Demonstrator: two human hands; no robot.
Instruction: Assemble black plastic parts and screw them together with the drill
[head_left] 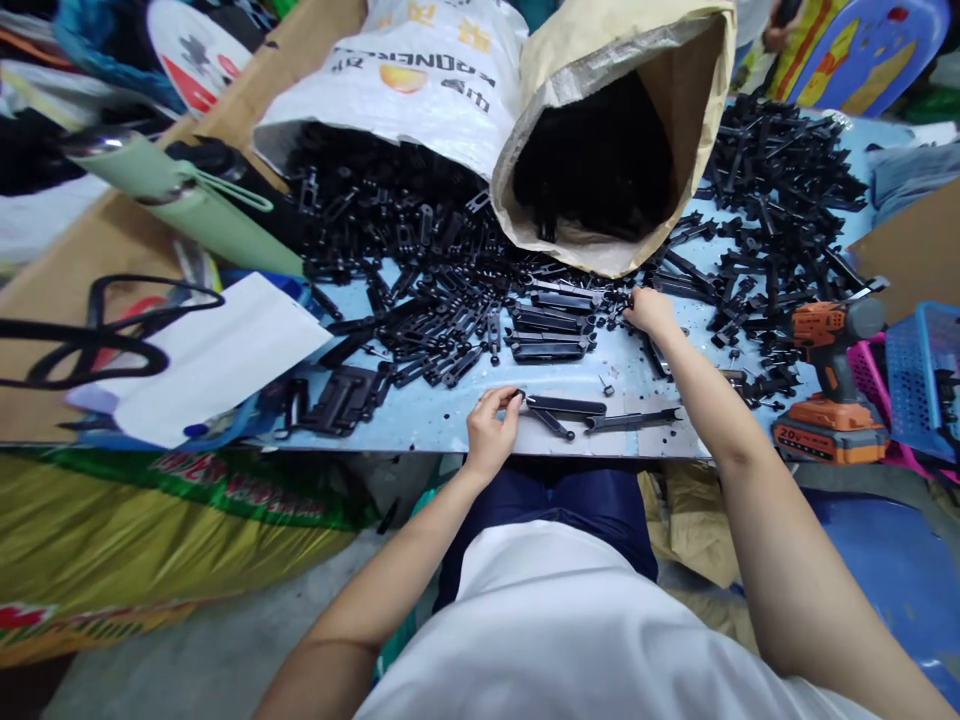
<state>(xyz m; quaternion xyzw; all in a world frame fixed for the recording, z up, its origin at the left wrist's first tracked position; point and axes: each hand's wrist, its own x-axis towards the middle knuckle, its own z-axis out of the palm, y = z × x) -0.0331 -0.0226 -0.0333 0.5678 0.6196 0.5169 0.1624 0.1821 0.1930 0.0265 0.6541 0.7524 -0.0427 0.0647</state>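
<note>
Near the table's front edge, my left hand [492,428] is closed in a pinch at the left end of a long black plastic arm [566,405]. A shorter black link [553,424] slants out below that arm. Just right of it lies a second long black piece [634,420] with a forked end. My right hand [651,312] reaches farther in, fingers closed together at small black parts [611,303] below the paper sack; what is between them is hidden. A small black knob with a pin [607,388] lies between the hands. Several black bars [551,335] are stacked behind.
A brown paper sack [709,120] and a white woven sack [420,90] open toward me over heaps of black parts [420,230]. An orange cordless drill [829,380] stands at right beside a blue basket [922,370]. At left are white paper [225,350] and a green bottle [217,215].
</note>
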